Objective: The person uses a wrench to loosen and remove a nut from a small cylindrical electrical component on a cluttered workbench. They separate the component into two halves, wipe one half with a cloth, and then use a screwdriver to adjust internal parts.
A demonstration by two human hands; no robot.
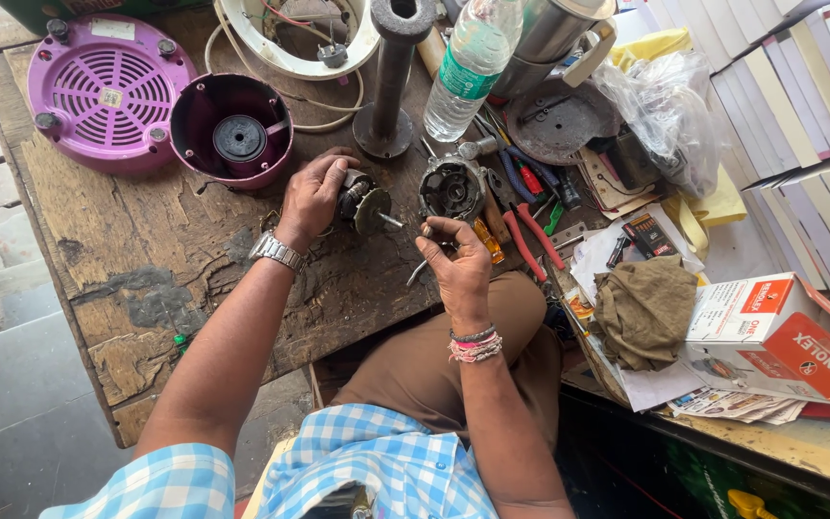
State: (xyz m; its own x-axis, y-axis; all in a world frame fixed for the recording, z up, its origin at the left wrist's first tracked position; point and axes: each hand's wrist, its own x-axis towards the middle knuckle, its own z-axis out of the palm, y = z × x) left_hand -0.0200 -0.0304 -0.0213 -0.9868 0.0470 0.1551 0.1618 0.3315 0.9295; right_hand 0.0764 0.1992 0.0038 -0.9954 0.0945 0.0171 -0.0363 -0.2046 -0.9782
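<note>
My left hand rests on the worn wooden workbench and grips a small motor rotor with a shaft pointing right. My right hand is raised just right of it, fingers pinched on a small thin metal part that is too small to identify. A round grey motor housing lies on the bench just above my right hand. A metal watch is on my left wrist; bands are on my right wrist.
A purple appliance base and purple cup-shaped casing lie at the back left. A dark metal post, a plastic water bottle, red-handled pliers, an olive rag and a red-and-white box crowd the right.
</note>
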